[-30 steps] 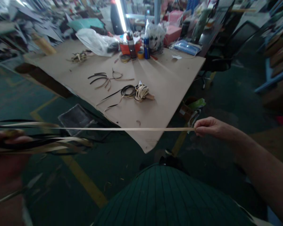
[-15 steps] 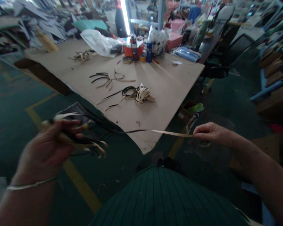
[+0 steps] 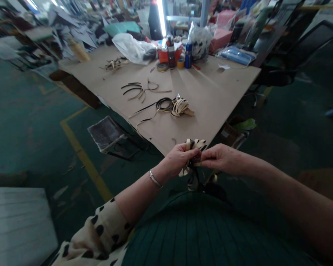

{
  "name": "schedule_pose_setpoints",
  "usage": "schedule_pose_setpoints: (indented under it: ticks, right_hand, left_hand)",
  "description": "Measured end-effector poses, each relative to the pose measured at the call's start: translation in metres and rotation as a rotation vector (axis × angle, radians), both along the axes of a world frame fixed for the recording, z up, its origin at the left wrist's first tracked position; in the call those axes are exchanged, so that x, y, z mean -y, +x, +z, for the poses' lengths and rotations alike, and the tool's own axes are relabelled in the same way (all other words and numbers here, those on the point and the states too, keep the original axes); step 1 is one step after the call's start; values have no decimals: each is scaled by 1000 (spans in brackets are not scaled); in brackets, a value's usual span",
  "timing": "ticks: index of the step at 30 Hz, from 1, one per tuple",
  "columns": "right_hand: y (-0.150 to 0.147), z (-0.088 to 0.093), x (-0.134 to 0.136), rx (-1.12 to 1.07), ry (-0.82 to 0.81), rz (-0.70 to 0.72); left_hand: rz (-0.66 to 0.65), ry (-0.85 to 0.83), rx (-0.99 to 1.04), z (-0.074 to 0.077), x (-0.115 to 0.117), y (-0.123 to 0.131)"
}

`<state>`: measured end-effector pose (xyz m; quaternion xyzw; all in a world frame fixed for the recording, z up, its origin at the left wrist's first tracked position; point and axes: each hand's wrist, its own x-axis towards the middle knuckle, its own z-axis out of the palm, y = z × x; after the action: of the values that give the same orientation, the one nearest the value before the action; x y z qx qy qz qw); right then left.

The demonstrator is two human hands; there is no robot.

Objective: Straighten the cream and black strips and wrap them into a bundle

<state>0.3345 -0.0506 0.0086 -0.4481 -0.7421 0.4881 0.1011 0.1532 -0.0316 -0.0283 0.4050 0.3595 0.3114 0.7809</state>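
My left hand [image 3: 177, 160] and my right hand [image 3: 219, 159] meet in front of my chest, both closed on a bundle of tan and black strips [image 3: 194, 147]. Its loops stick up between my fingers and loose ends hang down below them. A thin bracelet circles my left wrist. On the brown table [image 3: 216, 103] ahead lie a coiled bunch of strips [image 3: 180, 106] and a few curved loose strips [image 3: 135, 89].
At the table's far edge stand spray cans [image 3: 187, 55], tape rolls [image 3: 163, 66], an orange tub and plastic bags [image 3: 133, 48]. A grey mesh tray [image 3: 105, 133] lies on the green floor beside a yellow line. A black chair [image 3: 283, 70] stands at the right.
My hands were wide apart with one strip stretched between them. They have come together at the middle, and the strip is now gathered into the bundle.
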Motion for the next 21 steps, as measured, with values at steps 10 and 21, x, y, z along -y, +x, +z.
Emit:
schedule_pose_setpoints:
  ticks: [10, 21]
  right_hand:
    - [6, -4, -18, 140, 144, -101]
    - [74, -25, -3, 67, -171, -91]
  left_hand:
    - [-224, -3, -179, 16, -7, -5]
    - [91, 39, -302, 31, -42, -83]
